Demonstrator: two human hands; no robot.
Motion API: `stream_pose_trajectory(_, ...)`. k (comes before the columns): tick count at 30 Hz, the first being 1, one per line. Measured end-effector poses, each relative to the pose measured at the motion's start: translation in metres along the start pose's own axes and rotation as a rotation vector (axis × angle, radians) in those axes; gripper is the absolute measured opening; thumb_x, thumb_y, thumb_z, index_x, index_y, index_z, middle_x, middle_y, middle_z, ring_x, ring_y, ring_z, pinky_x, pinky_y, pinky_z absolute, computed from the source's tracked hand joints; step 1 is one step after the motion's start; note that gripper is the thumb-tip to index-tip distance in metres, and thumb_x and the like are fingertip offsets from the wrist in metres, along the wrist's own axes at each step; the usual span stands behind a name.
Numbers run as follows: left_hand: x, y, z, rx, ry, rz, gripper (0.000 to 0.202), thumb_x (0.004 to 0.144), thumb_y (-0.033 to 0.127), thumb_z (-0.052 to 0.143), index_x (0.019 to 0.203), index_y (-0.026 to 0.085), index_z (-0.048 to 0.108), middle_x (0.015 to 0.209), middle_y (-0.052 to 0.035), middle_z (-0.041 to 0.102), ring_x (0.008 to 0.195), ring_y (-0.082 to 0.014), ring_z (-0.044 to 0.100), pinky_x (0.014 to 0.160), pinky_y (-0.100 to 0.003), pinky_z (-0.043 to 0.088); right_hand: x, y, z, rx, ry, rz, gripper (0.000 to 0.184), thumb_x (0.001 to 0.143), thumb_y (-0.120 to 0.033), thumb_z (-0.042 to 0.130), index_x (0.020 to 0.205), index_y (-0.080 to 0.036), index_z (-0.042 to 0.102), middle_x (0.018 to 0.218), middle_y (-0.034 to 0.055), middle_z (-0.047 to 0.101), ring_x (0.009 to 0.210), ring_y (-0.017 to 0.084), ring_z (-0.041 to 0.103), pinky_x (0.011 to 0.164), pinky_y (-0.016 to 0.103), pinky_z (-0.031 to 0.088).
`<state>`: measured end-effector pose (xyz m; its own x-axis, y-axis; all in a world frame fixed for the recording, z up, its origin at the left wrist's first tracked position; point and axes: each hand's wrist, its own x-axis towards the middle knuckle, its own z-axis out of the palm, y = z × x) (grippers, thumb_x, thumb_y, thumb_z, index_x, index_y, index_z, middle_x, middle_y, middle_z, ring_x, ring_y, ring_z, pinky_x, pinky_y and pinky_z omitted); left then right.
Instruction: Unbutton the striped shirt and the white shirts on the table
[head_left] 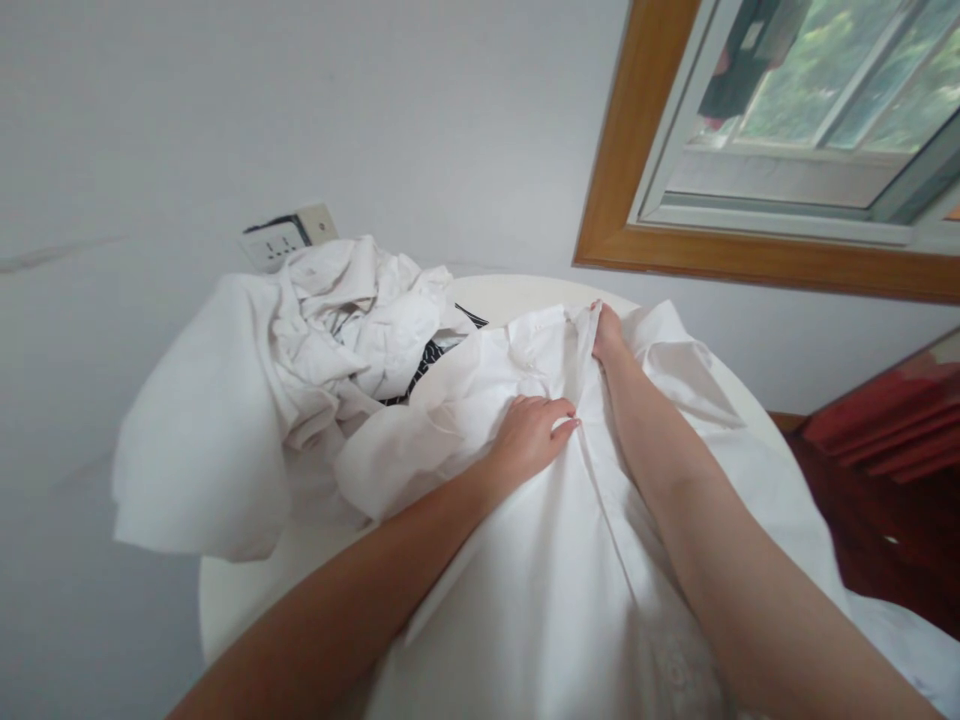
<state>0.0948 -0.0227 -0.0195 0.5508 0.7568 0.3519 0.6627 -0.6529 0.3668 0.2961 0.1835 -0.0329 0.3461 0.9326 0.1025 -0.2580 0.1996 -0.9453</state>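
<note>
A white shirt is spread over a round white table, its front edge running down the middle towards me. My left hand lies on the cloth, with thumb and fingertips pinched on that front edge. Farther away, my right hand is closed on the upper part of the same edge near the collar end. Its fingers are partly hidden behind the raised fabric. Loose folds of the shirt spread out on both sides of my hands.
Crumpled white cloths are heaped at the left of the table, one hanging over its edge. A black-and-white patterned strip shows beside them. Behind are a wall socket and a wood-framed window. Red fabric hangs at right.
</note>
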Motion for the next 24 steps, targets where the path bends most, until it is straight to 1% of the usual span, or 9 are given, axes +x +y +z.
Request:
stream_pose_trajectory(4,0.001,0.0,-0.001,0.016,-0.007,-0.009,0.018,0.09,0.035,0.055,0.095,0.023,0.067,0.089,-0.0022,0.073,0.087,-0.0205,0.066,0.083,-0.034,0.045,-0.017,-0.001,0.005,-0.076,0.023,-0.021,0.02,0.089,-0.032,0.041,0.071,-0.024,0.04,0.05,-0.009,0.04,0.043,0.011,0.043,0.047,0.023,0.041)
stream_pose_trajectory(8,0.001,-0.001,0.0,0.01,0.006,0.0,0.018,0.09,0.033,0.054,0.095,0.023,0.068,0.088,-0.0025,0.073,0.087,-0.0209,0.067,0.083,-0.034,0.046,-0.044,-0.009,0.007,-0.217,0.001,0.062,0.012,0.088,-0.037,0.048,0.091,-0.025,0.045,0.054,-0.01,0.049,0.05,0.011,0.054,0.052,0.023,0.044)
stream_pose_trajectory(10,0.001,-0.002,0.0,0.006,0.016,0.0,0.018,0.089,0.032,0.054,0.096,0.023,0.068,0.09,-0.0026,0.073,0.087,-0.0208,0.067,0.084,-0.034,0.047,-0.062,-0.018,0.003,-0.294,-0.06,0.024,0.02,0.086,-0.038,0.052,0.1,-0.025,0.047,0.061,-0.0081,0.056,0.06,0.012,0.059,0.057,0.023,0.045)
stream_pose_trajectory(12,0.001,-0.003,0.001,-0.003,0.034,-0.01,0.019,0.089,0.032,0.054,0.097,0.023,0.069,0.091,-0.0029,0.073,0.088,-0.0209,0.067,0.083,-0.033,0.047,-0.084,-0.031,-0.005,-0.418,-0.137,-0.088,0.026,0.082,-0.034,0.057,0.105,-0.024,0.051,0.068,-0.0056,0.061,0.068,0.012,0.061,0.061,0.023,0.045)
stream_pose_trajectory(14,0.001,-0.004,0.001,-0.027,0.055,-0.021,0.019,0.089,0.031,0.053,0.097,0.022,0.068,0.092,-0.0032,0.073,0.088,-0.0211,0.067,0.083,-0.033,0.048,-0.11,-0.044,-0.015,-0.575,-0.234,-0.181,0.025,0.079,-0.031,0.06,0.102,-0.022,0.055,0.07,-0.0035,0.062,0.068,0.013,0.06,0.061,0.023,0.044)
stream_pose_trajectory(15,0.002,-0.004,0.001,-0.048,0.071,-0.026,0.019,0.09,0.031,0.053,0.097,0.022,0.068,0.093,-0.0032,0.073,0.088,-0.0211,0.067,0.082,-0.032,0.049,-0.124,-0.051,-0.019,-0.651,-0.29,-0.193,0.023,0.08,-0.031,0.059,0.1,-0.021,0.057,0.069,-0.0028,0.062,0.065,0.013,0.06,0.059,0.024,0.043)
stream_pose_trajectory(19,0.003,-0.008,-0.001,-0.172,0.178,-0.105,0.019,0.088,0.026,0.053,0.099,0.021,0.067,0.098,-0.0032,0.073,0.091,-0.0202,0.067,0.082,-0.03,0.05,-0.185,-0.067,-0.028,-0.873,-0.497,-0.152,0.024,0.085,-0.041,0.054,0.099,-0.022,0.053,0.059,-0.0057,0.057,0.048,0.012,0.051,0.051,0.024,0.038)
stream_pose_trajectory(21,0.003,-0.01,-0.002,-0.234,0.239,-0.164,0.018,0.087,0.023,0.054,0.099,0.02,0.067,0.099,-0.0037,0.073,0.092,-0.0198,0.067,0.083,-0.03,0.051,-0.209,-0.067,-0.026,-0.976,-0.527,-0.191,0.03,0.083,-0.048,0.056,0.098,-0.023,0.049,0.057,-0.0071,0.053,0.049,0.012,0.049,0.05,0.024,0.035)
stream_pose_trajectory(24,0.003,-0.014,-0.005,-0.299,0.281,-0.187,0.018,0.087,0.021,0.054,0.098,0.019,0.068,0.1,-0.0041,0.073,0.095,-0.0193,0.067,0.087,-0.03,0.051,-0.229,-0.061,-0.02,-1.087,-0.471,-0.267,0.035,0.081,-0.053,0.057,0.096,-0.023,0.047,0.061,-0.0059,0.053,0.054,0.014,0.05,0.052,0.025,0.034)
